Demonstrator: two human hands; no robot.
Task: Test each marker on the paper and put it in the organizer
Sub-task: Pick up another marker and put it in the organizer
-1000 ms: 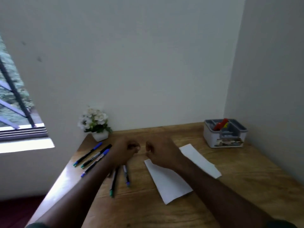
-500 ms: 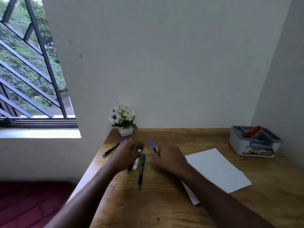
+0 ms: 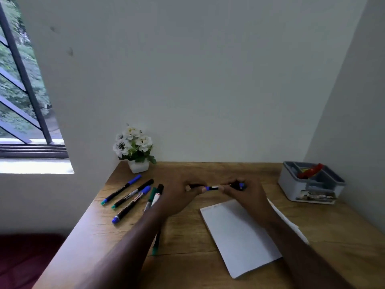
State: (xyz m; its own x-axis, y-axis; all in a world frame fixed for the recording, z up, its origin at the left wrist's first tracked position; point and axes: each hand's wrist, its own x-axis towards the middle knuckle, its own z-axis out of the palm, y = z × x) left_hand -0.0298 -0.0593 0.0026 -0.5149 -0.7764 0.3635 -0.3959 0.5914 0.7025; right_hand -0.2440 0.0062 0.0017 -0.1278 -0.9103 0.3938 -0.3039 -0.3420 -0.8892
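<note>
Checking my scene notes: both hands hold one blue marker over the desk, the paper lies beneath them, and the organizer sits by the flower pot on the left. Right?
Not quite. The head view shows the organizer at the desk's far right corner, well away from the flower pot on the left. The rest holds: left hand and right hand hold one blue marker, paper beneath.

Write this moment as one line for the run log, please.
both hands grip blue marker above table | left hand, right hand | paper blank | organizer holds red item

held marker: blue, white band, maybe black | paper: white | organizer: grey | desk: wood-grain brown
</note>
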